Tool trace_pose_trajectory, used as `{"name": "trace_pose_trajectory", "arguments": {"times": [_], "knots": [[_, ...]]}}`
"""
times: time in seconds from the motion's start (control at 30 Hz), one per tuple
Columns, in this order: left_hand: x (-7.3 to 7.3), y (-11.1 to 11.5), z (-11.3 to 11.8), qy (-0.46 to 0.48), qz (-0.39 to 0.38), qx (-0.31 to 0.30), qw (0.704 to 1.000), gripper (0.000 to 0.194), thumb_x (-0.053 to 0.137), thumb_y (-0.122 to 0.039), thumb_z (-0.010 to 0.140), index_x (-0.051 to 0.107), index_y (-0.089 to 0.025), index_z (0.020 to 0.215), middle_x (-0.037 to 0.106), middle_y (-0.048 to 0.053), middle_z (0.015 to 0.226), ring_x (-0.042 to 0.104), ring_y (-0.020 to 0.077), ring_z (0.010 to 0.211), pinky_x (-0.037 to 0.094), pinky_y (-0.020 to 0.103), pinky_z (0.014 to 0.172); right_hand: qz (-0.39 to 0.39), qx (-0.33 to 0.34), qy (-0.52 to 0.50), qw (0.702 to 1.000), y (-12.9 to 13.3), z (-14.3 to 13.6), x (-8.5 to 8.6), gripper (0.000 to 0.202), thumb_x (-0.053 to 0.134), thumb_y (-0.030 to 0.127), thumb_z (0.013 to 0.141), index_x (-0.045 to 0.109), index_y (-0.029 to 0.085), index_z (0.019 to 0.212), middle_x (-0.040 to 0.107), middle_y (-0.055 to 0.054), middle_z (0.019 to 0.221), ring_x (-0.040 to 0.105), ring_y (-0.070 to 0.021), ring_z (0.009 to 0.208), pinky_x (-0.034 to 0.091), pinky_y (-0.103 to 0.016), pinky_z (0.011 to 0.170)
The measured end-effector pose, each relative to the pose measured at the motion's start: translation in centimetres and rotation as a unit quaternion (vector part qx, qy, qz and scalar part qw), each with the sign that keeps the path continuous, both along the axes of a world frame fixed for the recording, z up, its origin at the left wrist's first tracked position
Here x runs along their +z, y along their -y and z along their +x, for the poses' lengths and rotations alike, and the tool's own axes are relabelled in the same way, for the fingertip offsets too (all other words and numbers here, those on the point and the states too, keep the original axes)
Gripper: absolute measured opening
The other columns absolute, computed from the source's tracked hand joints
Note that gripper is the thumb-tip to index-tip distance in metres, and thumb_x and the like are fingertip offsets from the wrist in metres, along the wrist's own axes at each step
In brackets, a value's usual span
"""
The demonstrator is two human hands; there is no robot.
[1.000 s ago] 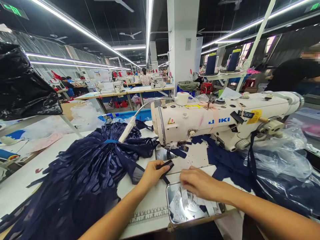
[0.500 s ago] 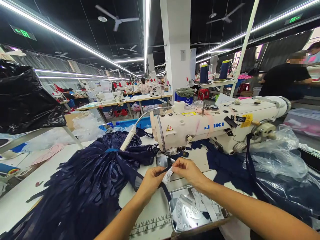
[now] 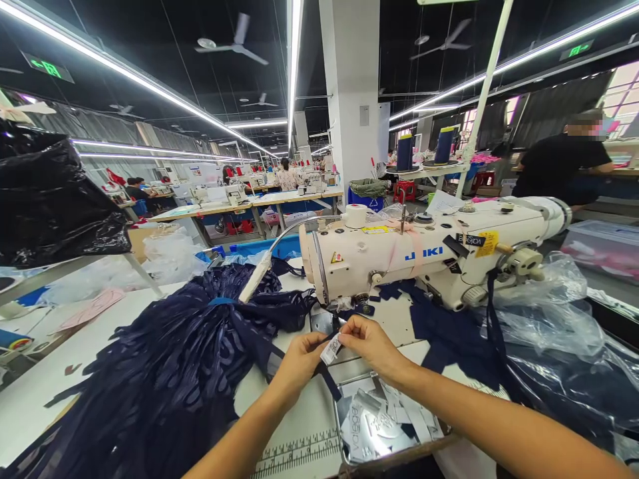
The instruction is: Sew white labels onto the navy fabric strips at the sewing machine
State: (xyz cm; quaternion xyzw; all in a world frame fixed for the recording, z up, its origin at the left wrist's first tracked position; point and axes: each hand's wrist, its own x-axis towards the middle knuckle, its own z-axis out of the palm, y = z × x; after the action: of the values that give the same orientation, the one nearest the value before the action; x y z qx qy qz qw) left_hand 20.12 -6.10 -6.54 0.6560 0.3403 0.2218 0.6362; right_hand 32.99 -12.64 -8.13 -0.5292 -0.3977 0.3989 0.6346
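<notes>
Just in front of the needle area of a white sewing machine (image 3: 379,253), both hands meet. My left hand (image 3: 302,362) pinches a dark navy fabric strip (image 3: 328,384), whose end hangs down toward the tray. My right hand (image 3: 367,342) pinches the upper end of a small white printed label (image 3: 330,350), which lies against the strip between the two hands. Below them a shiny metal tray (image 3: 342,432) holds several more white labels (image 3: 357,426). A big bunch of navy strips (image 3: 170,359) is tied with a blue band to the left.
Navy fabric pieces (image 3: 444,326) lie right of the needle area, beside clear plastic bags (image 3: 554,326). A flexible lamp (image 3: 257,273) arches over the bunch. A black plastic bag (image 3: 54,199) hangs at left. A person in black (image 3: 562,156) sits at far right.
The label has tilted and shifted slightly left and down, with more of its print showing. Both hands stay pinched close together near the needle. The view has turned slightly.
</notes>
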Motion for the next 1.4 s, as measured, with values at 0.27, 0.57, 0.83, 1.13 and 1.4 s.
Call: {"name": "trace_pose_trajectory", "arguments": {"times": [0.27,0.57,0.83,1.13,1.4], "knots": [[-0.1,-0.7,-0.1,-0.001,-0.002,-0.019,1.0,0.039,0.072,-0.048,0.052,0.061,-0.012,0.061,0.05,-0.003,0.055,0.039,0.0089,0.053,0.029,0.022,0.053,0.013,-0.016,0.013,1.0,-0.1,-0.2,0.0,0.016,0.057,0.027,0.056,0.047,0.018,0.064,0.045,0.006,0.056,0.041,-0.01,0.055,0.033,-0.025,0.057],[0.7,-0.2,0.1,-0.037,0.017,0.002,0.999,0.025,0.067,-0.036,0.052,0.058,-0.014,0.059,0.046,-0.005,0.052,0.034,0.0079,0.051,0.025,0.022,0.053,0.034,-0.022,0.004,0.999,0.3,-0.6,0.0,0.016,0.055,0.027,0.057,0.048,0.018,0.068,0.045,0.004,0.062,0.042,-0.0115,0.06,0.035,-0.027,0.063],[0.4,-1.2,0.8,-0.069,0.043,-0.039,0.996,0.029,0.064,-0.042,0.055,0.055,-0.015,0.059,0.041,-0.006,0.052,0.03,0.0082,0.051,0.021,0.023,0.052,0.052,-0.064,0.077,0.994,-0.2,-0.7,-1.3,0.014,0.048,0.018,0.063,0.052,0.018,0.076,0.051,0.0,0.072,0.048,-0.0142,0.073,0.038,-0.03,0.075],[-0.4,-2.4,0.7,-0.064,-0.027,0.003,0.998,0.026,0.067,-0.038,0.05,0.058,-0.015,0.057,0.047,-0.004,0.051,0.033,0.009,0.051,0.022,0.022,0.052,-0.185,-0.032,0.584,0.79,-0.8,7.3,-0.4,0.012,0.052,0.026,0.08,0.06,0.017,0.08,0.065,-0.005,0.082,0.059,-0.0171,0.079,0.042,-0.025,0.07],[-1.0,-2.7,0.2,-0.036,-0.061,0.043,0.997,0.023,0.07,-0.035,0.044,0.061,-0.015,0.052,0.053,-0.004,0.052,0.039,0.0103,0.054,0.029,0.024,0.057,-0.306,-0.115,0.675,0.662,-3.6,14.2,-0.9,0.019,0.045,0.01,0.078,0.064,0.004,0.077,0.064,-0.025,0.081,0.06,-0.0319,0.086,0.041,-0.038,0.073]]}}
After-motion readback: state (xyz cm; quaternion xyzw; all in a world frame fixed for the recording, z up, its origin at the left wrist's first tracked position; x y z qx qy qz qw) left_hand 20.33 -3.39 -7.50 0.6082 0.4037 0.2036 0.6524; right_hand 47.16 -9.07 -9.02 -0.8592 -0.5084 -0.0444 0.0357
